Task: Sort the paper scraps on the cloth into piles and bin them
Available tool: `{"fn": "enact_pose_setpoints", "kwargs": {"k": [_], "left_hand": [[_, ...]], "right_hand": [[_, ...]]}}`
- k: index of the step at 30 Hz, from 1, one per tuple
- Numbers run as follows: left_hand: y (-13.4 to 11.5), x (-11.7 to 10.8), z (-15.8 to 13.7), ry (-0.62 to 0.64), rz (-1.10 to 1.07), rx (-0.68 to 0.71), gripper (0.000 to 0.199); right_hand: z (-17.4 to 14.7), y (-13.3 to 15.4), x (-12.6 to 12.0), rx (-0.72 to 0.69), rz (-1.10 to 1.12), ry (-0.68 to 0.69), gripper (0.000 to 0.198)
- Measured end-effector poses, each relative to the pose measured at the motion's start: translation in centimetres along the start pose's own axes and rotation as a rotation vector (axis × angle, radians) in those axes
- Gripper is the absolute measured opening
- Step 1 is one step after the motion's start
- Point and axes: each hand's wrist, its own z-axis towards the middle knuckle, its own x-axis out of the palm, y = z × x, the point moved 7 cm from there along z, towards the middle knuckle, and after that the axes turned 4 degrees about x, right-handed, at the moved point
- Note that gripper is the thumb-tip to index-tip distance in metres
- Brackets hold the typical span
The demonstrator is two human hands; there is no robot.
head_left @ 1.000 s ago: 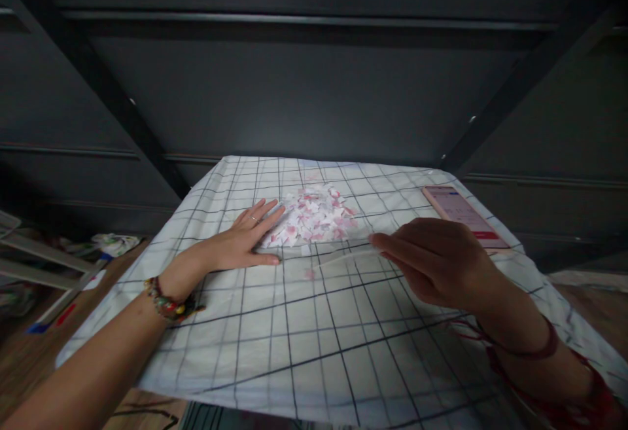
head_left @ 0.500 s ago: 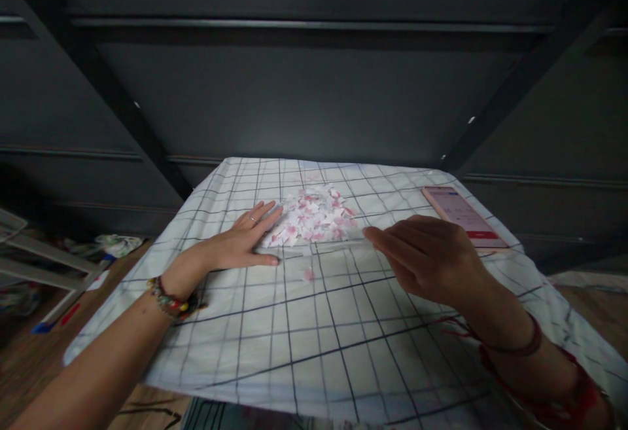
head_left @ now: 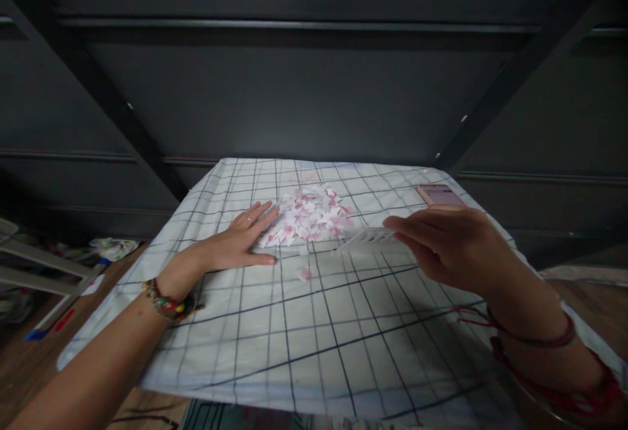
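Note:
A heap of small torn white and pink paper scraps (head_left: 311, 217) lies on the checked cloth (head_left: 289, 358). My left hand (head_left: 240, 237) rests open and flat, fingers spread, with its fingertips at the heap's left edge. On the other side, my right hand (head_left: 449, 243) is closed around one end of a thin, translucent whitish plastic piece with slots (head_left: 367, 239). Its free end points left, just short of the heap's right front edge. Blur and the fingers hide its exact kind. One pink scrap (head_left: 305, 274) lies apart, in front of the heap.
Behind my right hand lies a pink phone (head_left: 438, 194), partly covered by the hand. A dark panelled wall (head_left: 294, 96) rises behind the table's far edge. At the left, a pale metal frame (head_left: 49, 273) stands on the wooden floor.
My right hand has drawn back a little to the right, now covering more of the phone. The slotted plastic piece shows more clearly. My left hand stays at the heap.

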Motion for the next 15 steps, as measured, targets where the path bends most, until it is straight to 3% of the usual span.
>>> {"fn": "enact_pose_setpoints", "kwargs": {"k": [5,9,15], "left_hand": [[0.1,0.0,0.1,0.002,-0.018,-0.001,0.098],[-0.1,0.0,0.1,0.004,0.002,0.009,0.098],[-0.2,0.0,0.1,0.001,0.029,0.004,0.096]], "right_hand": [[0.2,0.3,-0.7,0.013,-0.009,-0.074,0.015],[0.0,0.1,-0.3,0.050,-0.042,-0.030,0.012],[0.5,1.5,-0.3,0.004,-0.021,-0.081,0.025]]}}
